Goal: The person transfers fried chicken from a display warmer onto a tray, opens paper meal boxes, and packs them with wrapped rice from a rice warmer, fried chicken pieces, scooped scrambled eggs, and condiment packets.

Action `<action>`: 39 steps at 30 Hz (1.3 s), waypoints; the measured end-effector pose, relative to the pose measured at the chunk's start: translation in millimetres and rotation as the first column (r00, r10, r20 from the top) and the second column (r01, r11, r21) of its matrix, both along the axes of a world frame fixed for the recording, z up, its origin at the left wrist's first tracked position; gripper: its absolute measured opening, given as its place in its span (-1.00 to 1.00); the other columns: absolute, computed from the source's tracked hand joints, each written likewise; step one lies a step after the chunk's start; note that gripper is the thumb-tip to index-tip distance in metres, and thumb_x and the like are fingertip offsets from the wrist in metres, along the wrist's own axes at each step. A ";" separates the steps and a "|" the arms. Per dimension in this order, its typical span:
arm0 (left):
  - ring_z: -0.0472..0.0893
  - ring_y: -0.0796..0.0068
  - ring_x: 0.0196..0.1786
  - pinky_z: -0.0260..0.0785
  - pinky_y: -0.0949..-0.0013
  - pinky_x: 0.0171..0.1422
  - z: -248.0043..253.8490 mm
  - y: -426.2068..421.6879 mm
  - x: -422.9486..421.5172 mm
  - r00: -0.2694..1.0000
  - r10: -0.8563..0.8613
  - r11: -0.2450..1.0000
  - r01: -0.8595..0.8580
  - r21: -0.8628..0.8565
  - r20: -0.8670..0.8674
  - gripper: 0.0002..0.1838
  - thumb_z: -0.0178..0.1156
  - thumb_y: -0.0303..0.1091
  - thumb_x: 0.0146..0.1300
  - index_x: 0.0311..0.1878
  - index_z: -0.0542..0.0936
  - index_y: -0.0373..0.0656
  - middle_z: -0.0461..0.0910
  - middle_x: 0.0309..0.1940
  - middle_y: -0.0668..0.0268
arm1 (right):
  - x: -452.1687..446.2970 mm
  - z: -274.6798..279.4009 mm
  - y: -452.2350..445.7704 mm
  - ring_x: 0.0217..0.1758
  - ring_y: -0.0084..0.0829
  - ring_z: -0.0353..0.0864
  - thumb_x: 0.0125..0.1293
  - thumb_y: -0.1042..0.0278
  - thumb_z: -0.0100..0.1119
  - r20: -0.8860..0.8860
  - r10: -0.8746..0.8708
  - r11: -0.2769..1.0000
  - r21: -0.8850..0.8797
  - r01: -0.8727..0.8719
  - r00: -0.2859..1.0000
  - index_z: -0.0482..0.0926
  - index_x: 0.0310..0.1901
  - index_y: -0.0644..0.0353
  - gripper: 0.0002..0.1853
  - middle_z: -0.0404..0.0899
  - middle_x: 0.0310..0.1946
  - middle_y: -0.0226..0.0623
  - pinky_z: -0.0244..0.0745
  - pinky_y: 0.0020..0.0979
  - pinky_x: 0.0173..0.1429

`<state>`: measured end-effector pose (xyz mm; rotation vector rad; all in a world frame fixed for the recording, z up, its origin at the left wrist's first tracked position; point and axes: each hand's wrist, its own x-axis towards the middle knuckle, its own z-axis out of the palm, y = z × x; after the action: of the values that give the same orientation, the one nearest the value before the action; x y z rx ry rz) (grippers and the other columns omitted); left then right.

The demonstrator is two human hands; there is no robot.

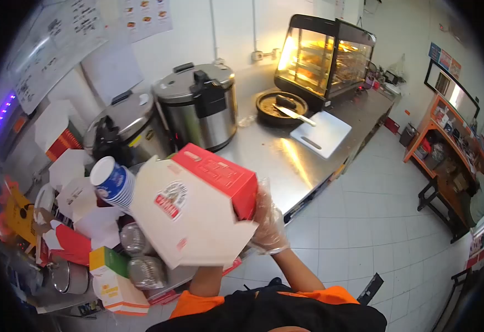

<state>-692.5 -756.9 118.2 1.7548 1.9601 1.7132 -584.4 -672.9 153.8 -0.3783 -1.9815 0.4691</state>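
A large takeaway box [192,207], white with a round printed label and a red side, is held up in front of my chest, tilted. Its flaps are partly open. My right hand [267,221], in a clear plastic glove, grips the red side at the box's right end. Behind the box my left hand is hidden; only the left forearm shows below the box's lower edge. A stack of blue and white paper cups [112,182] stands just left of the box.
Two steel cookers [200,105] stand behind the box. Further right are a black pan [264,104], a knife [294,115], a white cutting board [322,134] and a lit glass food warmer [325,58]. Folded cartons [73,238], plastic containers [145,271] and a pot [70,276] crowd the left.
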 end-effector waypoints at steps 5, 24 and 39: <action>0.38 0.11 -0.02 0.18 0.18 0.08 -28.4 110.5 63.1 0.977 -0.095 0.982 0.124 -0.145 0.190 -0.59 -0.15 -0.13 0.23 -0.05 0.37 -0.30 0.42 -0.14 0.04 | 72.6 -40.1 86.0 -0.04 0.00 0.39 0.00 0.28 0.14 0.130 -0.116 0.976 -0.170 0.137 0.985 0.04 0.17 0.27 -0.28 0.26 0.02 0.07 0.36 -0.24 -0.03; 0.46 0.05 -0.22 0.27 0.19 -0.11 -110.0 306.8 51.4 0.981 0.156 0.937 -0.183 -0.296 -0.114 -0.69 -0.16 -0.28 0.27 -0.08 0.39 -0.32 0.46 -0.31 -0.06 | -1.1 -255.7 325.5 -0.05 -0.43 0.36 0.33 0.01 -0.36 -0.250 0.188 0.268 -0.917 -0.294 0.950 0.31 -0.02 0.32 -0.51 0.42 -0.16 -0.16 0.29 -0.43 0.01; 0.46 -0.08 -0.13 0.29 0.08 -0.03 -158.9 363.9 -56.3 0.654 0.714 0.532 -0.273 -0.802 0.251 -0.45 -0.34 0.09 0.24 -0.13 0.42 -0.22 0.49 -0.25 -0.06 | -9.0 -194.2 493.3 -0.06 -0.28 0.42 0.24 0.16 -0.17 0.530 0.157 0.768 -0.596 0.234 0.833 0.40 -0.03 0.27 -0.61 0.45 -0.12 -0.14 0.30 -0.32 0.01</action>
<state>-748.9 -392.9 -40.7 0.3216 2.4470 1.0313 -593.4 -179.6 -40.4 -1.1015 -2.3120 1.1300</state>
